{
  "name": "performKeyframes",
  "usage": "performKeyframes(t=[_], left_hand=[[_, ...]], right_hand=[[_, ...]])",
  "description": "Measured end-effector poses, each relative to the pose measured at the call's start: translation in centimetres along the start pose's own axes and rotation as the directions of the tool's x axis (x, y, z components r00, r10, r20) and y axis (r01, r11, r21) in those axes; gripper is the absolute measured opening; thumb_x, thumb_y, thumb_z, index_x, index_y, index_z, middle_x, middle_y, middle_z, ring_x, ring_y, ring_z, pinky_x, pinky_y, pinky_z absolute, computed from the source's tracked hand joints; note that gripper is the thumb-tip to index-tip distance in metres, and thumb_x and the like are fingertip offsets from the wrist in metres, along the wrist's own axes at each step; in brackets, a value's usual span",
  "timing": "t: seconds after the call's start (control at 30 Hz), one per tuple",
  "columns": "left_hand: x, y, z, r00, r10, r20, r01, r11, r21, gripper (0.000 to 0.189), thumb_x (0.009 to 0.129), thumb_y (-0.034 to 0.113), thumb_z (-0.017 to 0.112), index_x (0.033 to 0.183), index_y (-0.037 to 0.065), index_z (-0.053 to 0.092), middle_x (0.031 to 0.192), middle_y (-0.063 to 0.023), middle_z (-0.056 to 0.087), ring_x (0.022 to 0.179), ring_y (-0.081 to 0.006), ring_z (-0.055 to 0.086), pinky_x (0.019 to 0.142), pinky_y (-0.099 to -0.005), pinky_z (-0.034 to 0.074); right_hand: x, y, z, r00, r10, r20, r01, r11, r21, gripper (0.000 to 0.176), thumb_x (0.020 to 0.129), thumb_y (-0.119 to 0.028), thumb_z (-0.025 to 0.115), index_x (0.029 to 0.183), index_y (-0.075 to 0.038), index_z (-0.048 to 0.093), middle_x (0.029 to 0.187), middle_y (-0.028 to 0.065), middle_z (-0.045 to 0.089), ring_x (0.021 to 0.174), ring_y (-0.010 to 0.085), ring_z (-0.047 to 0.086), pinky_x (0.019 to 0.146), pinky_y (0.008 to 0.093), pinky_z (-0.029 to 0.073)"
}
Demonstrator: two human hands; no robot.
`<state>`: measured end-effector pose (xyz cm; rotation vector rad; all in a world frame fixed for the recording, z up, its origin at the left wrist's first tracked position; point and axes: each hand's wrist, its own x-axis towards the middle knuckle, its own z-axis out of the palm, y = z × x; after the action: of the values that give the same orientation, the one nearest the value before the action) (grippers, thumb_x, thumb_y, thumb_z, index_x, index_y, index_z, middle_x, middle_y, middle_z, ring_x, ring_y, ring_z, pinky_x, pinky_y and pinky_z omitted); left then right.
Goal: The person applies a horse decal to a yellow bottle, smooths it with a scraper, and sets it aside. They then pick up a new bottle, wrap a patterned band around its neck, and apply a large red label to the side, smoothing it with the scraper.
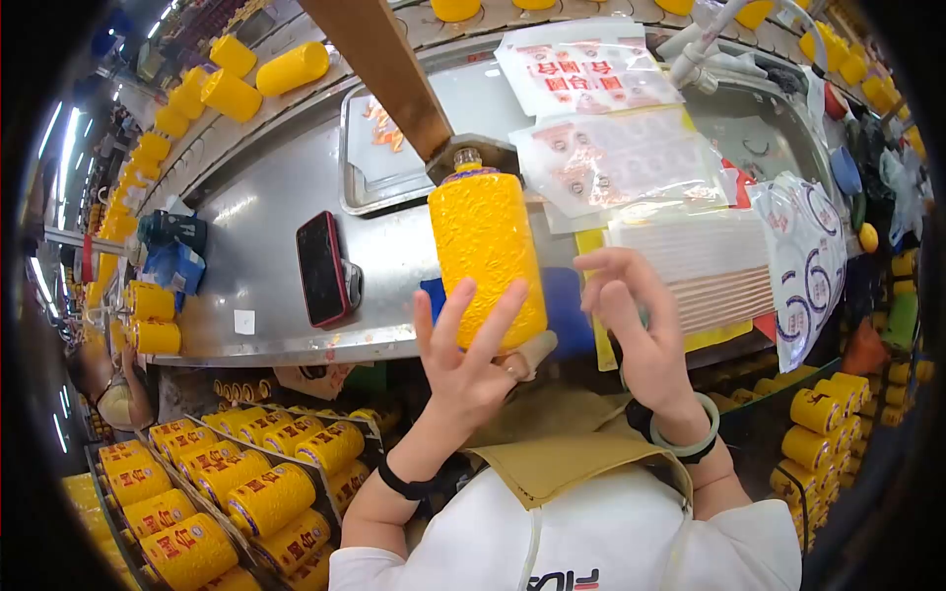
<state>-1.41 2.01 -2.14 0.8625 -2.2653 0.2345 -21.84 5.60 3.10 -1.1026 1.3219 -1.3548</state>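
A yellow embossed bottle (488, 251) lies with its neck at a metal bracket (493, 156) on a brown post (379, 69). My left hand (470, 360) is over the lower end of the bottle, fingers spread in front of its surface. Its thumb, wrapped in something pale at the tip, is by the base. To the right of the bottle is my right hand (641, 335), loosely curled with fingers apart and nothing visible in it. Blue material (569, 310) shows beneath and beside the bottle.
Printed plastic sheets (616, 163) and stacked sleeves (719, 286) lie to the right. A phone (320, 268) rests on the metal table (251, 286), near a tray (353, 177). Crates of yellow bottles (246, 473) stand below left; a person (123, 389) is at far left.
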Motion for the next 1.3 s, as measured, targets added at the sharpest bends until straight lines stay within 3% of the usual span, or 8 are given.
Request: performKeyframes(t=[0.1,0.2,0.57,0.63,0.7,0.9,1.13,1.3], left_hand=[[-0.9,-0.8,-0.5,0.999,-0.034,-0.033,0.032,0.998,-0.052,0.02,0.085,0.029,0.08,0.085,0.018,0.064,0.134,-0.0057,0.064,0.134,-0.0367,0.048,0.122,-0.0643,0.025],[-1.3,0.1,-0.6,0.97,-0.156,-0.189,0.151,0.988,-0.04,0.039,0.087,0.035,0.081,0.124,0.035,0.07,0.134,-0.0025,0.056,0.134,-0.0347,0.044,0.121,-0.0636,0.028],[0.1,0.3,-0.9,0.989,-0.07,-0.13,0.065,0.997,-0.039,0.027,0.081,0.031,0.086,0.105,0.024,0.076,0.15,-0.009,0.049,0.136,-0.0363,0.044,0.119,-0.0607,0.03],[-0.5,0.0,-0.9,0.98,-0.186,-0.068,0.175,0.974,-0.146,0.05,0.078,0.032,0.09,0.123,0.018,0.072,0.157,-0.0157,0.039,0.138,-0.0403,0.042,0.119,-0.0595,0.03],[0.1,-0.3,-0.9,0.934,-0.355,0.039,0.354,0.905,-0.234,0.122,0.066,0.034,0.099,0.16,0.004,0.028,0.159,-0.0214,0.036,0.146,-0.0413,0.035,0.122,-0.0528,0.027],[1.0,-1.0,-0.9,0.866,-0.456,0.207,0.495,0.718,-0.489,0.097,0.071,0.022,0.096,0.152,0.006,0.047,0.16,-0.026,0.039,0.141,-0.0398,0.047,0.115,-0.048,0.039],[1.3,-1.4,-1.0,0.879,-0.392,0.271,0.471,0.801,-0.37,0.103,0.068,0.011,0.097,0.155,0.012,0.043,0.161,-0.0164,0.028,0.143,-0.0332,0.045,0.115,-0.0424,0.045],[1.6,-1.4,-1.1,0.85,-0.425,0.313,0.523,0.756,-0.393,0.104,0.069,0.012,0.096,0.155,0.011,0.038,0.158,-0.0154,0.03,0.141,-0.0325,0.046,0.113,-0.0422,0.046]], right_hand=[[-0.3,1.2,-1.5,0.993,-0.003,-0.116,0.005,1.0,0.015,0.029,0.109,-0.025,0.054,0.122,0.0,0.063,0.086,0.0,0.056,0.081,0.0093,0.05,0.077,0.0252,0.043],[-0.2,1.4,-3.1,0.985,-0.016,-0.172,-0.003,0.994,-0.108,0.029,0.109,-0.025,0.053,0.122,0.0,0.062,0.086,-0.0002,0.056,0.082,0.0092,0.05,0.078,0.025,0.043],[0.4,1.1,-2.4,1.0,0.001,-0.006,-0.003,0.979,-0.202,0.029,0.101,-0.018,0.066,0.12,0.003,0.065,0.082,0.0054,0.062,0.077,0.0126,0.056,0.073,0.0286,0.046],[1.1,0.9,-3.7,0.999,-0.017,-0.035,0.008,0.974,-0.229,0.026,0.098,-0.017,0.067,0.115,0.003,0.067,0.079,0.0057,0.063,0.073,0.0128,0.056,0.069,0.0296,0.047],[1.9,1.3,-5.3,1.0,0.004,0.028,0.005,0.946,-0.323,0.024,0.097,-0.016,0.068,0.113,0.002,0.067,0.079,0.0062,0.064,0.071,0.0125,0.057,0.068,0.0301,0.048],[8.1,3.0,-13.9,0.994,-0.109,0.017,0.098,0.807,-0.583,0.024,0.096,-0.015,0.068,0.115,0.0,0.069,0.089,0.008,0.067,0.077,0.0122,0.061,0.074,0.0289,0.051],[18.8,4.7,-28.8,0.908,0.123,-0.4,-0.356,0.73,-0.583,0.03,0.096,-0.01,0.062,0.124,0.0,0.069,0.1,0.0091,0.071,0.087,0.0163,0.065,0.078,0.0311,0.053],[21.7,8.6,-31.6,0.967,0.236,-0.095,-0.236,0.692,-0.682,0.034,0.096,-0.011,0.061,0.127,0.002,0.067,0.098,0.0082,0.072,0.089,0.0167,0.066,0.08,0.0308,0.054]])
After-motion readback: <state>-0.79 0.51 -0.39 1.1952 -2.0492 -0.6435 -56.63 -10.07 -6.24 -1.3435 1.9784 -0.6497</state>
